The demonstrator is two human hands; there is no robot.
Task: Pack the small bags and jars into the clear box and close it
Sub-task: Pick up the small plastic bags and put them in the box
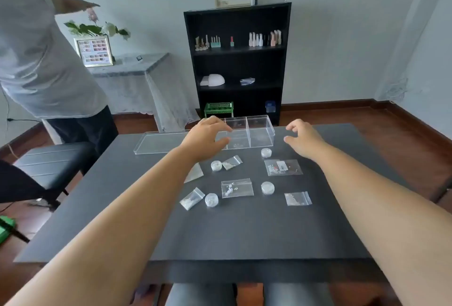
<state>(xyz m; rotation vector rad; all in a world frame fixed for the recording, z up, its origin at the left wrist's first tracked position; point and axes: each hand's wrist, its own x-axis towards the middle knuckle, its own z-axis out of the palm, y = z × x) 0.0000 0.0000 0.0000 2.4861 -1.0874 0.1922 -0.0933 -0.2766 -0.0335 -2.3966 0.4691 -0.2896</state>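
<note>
- The clear box is seen standing open at the far middle of the dark bench, divided into compartments by clear walls.
- Its flat clear lid is laid on the bench just left of the box.
- The left hand is held in front of the box's left part, fingers spread and curled, nothing gripped; contact with the box cannot be told.
- The right hand is raised just right of the box, fingers loosely curled and empty.
- Four small round jars are set on the bench nearer than the box: one closest to it, one left of centre, one and one nearer.
- Small clear bags are scattered among them: a labelled one on the right, a wide one in the middle, one at near right and one at near left.
</note>
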